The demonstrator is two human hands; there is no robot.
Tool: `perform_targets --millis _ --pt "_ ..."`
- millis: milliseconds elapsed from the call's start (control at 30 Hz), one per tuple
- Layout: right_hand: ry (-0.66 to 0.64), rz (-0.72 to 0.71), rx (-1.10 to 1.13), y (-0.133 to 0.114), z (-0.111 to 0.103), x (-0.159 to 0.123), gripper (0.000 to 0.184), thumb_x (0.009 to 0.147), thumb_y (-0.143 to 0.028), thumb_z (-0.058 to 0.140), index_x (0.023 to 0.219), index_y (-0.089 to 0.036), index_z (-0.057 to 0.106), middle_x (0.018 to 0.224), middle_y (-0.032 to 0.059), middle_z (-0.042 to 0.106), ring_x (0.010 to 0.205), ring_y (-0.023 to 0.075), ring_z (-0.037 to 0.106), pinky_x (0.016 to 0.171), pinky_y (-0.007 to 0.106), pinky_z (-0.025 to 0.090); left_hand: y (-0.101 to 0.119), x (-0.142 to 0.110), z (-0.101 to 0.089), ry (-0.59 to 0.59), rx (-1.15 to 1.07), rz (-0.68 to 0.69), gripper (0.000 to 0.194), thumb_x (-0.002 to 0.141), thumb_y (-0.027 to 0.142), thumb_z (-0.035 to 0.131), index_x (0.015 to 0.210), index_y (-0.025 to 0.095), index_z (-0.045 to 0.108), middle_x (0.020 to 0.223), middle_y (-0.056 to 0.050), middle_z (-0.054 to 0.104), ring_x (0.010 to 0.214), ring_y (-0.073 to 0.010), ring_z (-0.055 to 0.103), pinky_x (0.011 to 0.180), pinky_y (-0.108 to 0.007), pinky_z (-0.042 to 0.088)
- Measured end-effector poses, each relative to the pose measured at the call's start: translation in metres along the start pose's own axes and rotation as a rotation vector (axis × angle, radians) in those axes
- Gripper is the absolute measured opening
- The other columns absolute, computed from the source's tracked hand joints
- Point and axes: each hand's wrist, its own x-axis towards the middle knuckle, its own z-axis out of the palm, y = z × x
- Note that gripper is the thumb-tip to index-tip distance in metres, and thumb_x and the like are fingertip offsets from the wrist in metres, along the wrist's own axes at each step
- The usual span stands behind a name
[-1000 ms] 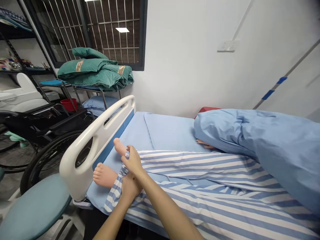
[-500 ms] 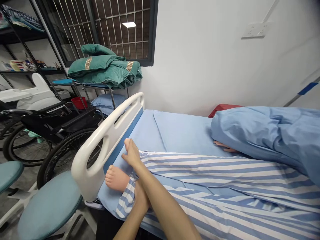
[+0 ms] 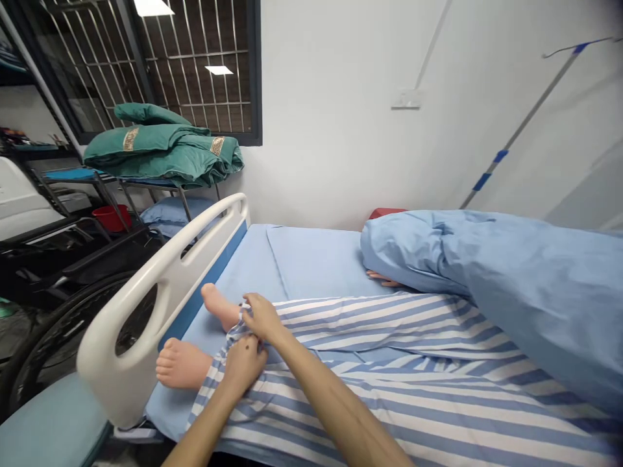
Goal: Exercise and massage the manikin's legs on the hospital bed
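A mannequin lies on a hospital bed in blue-and-white striped trousers [image 3: 389, 344]. Its two bare feet, the far foot [image 3: 219, 305] and the near foot [image 3: 182, 363], point toward the white footboard [image 3: 160, 292]. My right hand [image 3: 260, 318] pinches the cuff of the far trouser leg at the ankle, fingers closed on the cloth. My left hand [image 3: 243, 363] rests lower, fingers curled round the striped fabric of the near leg just above its foot. My two forearms cross. A light blue quilt [image 3: 487, 279] covers the mannequin's upper body; one mannequin hand [image 3: 384, 279] shows at its edge.
Light blue bed sheet [image 3: 302, 259] lies bare beyond the feet. A black wheelchair [image 3: 63, 279] stands left of the footboard, with a blue stool seat [image 3: 48, 428] near it. Folded green blankets [image 3: 160, 149] sit on a rack under a barred window. A red object [image 3: 384, 213] lies against the wall.
My right hand has come back from the far foot's toes to the trouser cuff at the ankle. My left hand has shifted up the near leg. The view has swung right.
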Motion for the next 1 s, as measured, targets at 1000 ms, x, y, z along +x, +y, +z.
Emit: perform_targets --millis 1000 --pt "-0.318 0.624 -0.200 0.202 -0.128 -0.139 0.048 0.072 -0.028 0.056 0.117 -0.011 0.058 0.121 0.0210 0.056 0.111 0.0317 0.053 0.084 0.038 0.043 0.057 0.126 -0.149 -0.075 0.839 0.249 0.044 0.059 0.036 0.057 0.100 0.019 0.056 0.091 -0.013 0.066 0.080 -0.0302 0.061 0.073 -0.038 0.042"
